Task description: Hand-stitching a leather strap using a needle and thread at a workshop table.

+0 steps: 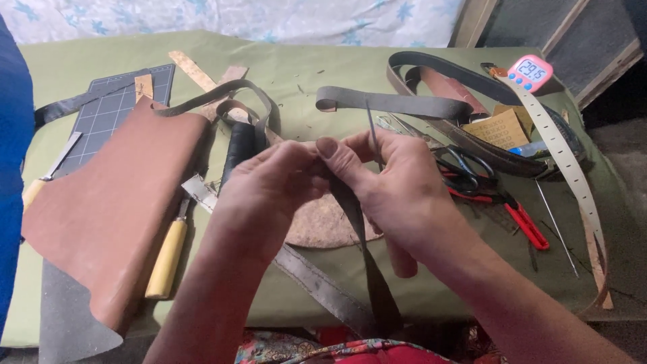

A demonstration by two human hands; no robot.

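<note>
Dark leather strap (364,249) is pinched between my left hand (269,189) and right hand (397,189), both closed on it, above my green table (303,74).

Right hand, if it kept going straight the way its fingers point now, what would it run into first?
The right hand points left, fingertips already meeting the left hand over the dark strap both pinch. So it would likely meet the left hand's fingers first, though depth is hard to judge from one view.

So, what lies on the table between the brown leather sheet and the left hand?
In the head view, a tool with a pale yellow handle and a metal ruler lie between the brown leather sheet and the left hand.
</note>
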